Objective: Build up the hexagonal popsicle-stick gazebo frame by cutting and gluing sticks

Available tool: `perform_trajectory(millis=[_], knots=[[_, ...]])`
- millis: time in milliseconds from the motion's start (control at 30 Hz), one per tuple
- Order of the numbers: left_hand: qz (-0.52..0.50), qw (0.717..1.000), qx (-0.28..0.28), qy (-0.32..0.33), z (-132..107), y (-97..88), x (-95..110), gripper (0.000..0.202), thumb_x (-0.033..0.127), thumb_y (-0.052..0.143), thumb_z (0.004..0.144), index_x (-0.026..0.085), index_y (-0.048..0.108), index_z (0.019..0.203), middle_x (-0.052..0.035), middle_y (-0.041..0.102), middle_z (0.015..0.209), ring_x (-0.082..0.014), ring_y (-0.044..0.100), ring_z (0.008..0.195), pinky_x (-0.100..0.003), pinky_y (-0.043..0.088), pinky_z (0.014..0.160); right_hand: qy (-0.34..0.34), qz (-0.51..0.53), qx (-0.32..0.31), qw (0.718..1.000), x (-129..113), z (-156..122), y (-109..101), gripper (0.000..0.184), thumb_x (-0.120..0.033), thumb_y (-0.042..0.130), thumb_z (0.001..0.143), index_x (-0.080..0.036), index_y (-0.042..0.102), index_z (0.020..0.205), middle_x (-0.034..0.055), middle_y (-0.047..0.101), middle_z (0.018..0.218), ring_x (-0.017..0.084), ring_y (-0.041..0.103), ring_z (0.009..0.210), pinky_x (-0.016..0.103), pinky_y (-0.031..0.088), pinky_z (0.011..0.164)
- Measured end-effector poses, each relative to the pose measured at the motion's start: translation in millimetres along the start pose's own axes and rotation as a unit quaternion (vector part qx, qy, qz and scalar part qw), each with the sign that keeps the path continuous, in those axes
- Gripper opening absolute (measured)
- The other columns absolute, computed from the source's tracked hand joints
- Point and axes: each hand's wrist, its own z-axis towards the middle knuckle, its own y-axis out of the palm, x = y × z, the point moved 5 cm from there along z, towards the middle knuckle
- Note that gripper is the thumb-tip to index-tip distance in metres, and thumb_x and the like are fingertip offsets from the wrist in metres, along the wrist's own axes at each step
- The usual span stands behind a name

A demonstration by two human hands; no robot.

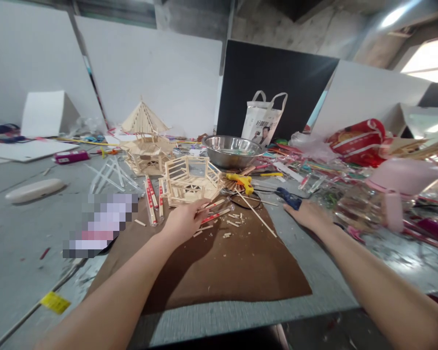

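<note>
1. The hands are well apart. The left hand [186, 218], at centre, curls by slim wooden sticks in red-marked wrapping [217, 215]; the right hand [309, 213], right of centre, is at a dark-blue tool [289, 198]. I cannot tell whether either grips.
2. The sticks look light and stiff, perhaps slippery in their wrapping; pinch mid-length.
3. The open, pale wooden-stick frame [175, 198], at centre, seems light but fragile; hold its base, sparing the thin rails.

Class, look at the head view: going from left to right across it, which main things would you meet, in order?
White oblong object → stick model with a pointed roof → roofless stick frame → yellow glue gun → right hand → pink-topped container.
</note>
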Motion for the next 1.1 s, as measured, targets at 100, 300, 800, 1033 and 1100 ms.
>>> perform_trajectory(millis=[100, 300, 800, 1033, 1100], knots=[[0.06, 0.997, -0.034, 0.016, 2, 4.9, -1, 0.029, 0.034, 0.038, 0.078, 0.026, 0.062, 0.093, -0.0065, 0.064, 0.079, -0.0199, 0.057, 0.072, -0.025, 0.036, 0.061, 0.02, -0.033, -0.003, 0.999, -2, -3, 2, 0.073, -0.066, 0.029, 0.069, -0.007, 0.049, 0.108, 0.0237, 0.051, 0.108, 0.036, 0.048, 0.099, 0.048, 0.037, 0.076], [0.144, 0.987, -0.068, -0.013, 5, 7.0, 0, 0.036, 0.032, 0.034, 0.079, 0.029, 0.05, 0.112, -0.0095, 0.065, 0.087, -0.0233, 0.059, 0.078, -0.029, 0.04, 0.064, -0.165, 0.038, 0.092, 0.981, -61, -17, -38, 0.045, -0.041, 0.03, 0.081, -0.011, 0.049, 0.109, 0.0164, 0.054, 0.109, 0.026, 0.047, 0.103, 0.038, 0.035, 0.083], [0.195, 0.967, -0.024, -0.161, 6, -14.5, -27, 0.041, 0.041, 0.027, 0.08, 0.026, 0.05, 0.11, -0.011, 0.064, 0.087, -0.0267, 0.059, 0.08, -0.033, 0.042, 0.062, -0.373, 0.069, 0.009, 0.925, -219, 6, -34, 0.027, -0.022, 0.041, 0.077, -0.02, 0.061, 0.094, 0.0061, 0.062, 0.099, 0.018, 0.056, 0.09, 0.026, 0.039, 0.075], [0.202, 0.967, -0.045, -0.15, 6, -7.0, -30, 0.038, 0.041, 0.028, 0.079, 0.025, 0.054, 0.101, -0.0089, 0.064, 0.085, -0.0229, 0.059, 0.078, -0.03, 0.042, 0.064, -0.367, 0.002, -0.002, 0.93, -245, 21, -22, 0.021, -0.019, 0.046, 0.077, -0.017, 0.061, 0.091, 0.0105, 0.058, 0.103, 0.023, 0.053, 0.096, 0.033, 0.04, 0.078], [0.2, 0.969, -0.049, -0.135, 6, -6.5, -28, 0.036, 0.041, 0.029, 0.079, 0.023, 0.056, 0.094, -0.0086, 0.064, 0.083, -0.0221, 0.059, 0.077, -0.029, 0.041, 0.062, -0.365, -0.013, -0.01, 0.931, -249, 23, -19, 0.021, -0.022, 0.046, 0.079, -0.016, 0.058, 0.095, 0.0099, 0.056, 0.105, 0.021, 0.052, 0.095, 0.034, 0.041, 0.079]])
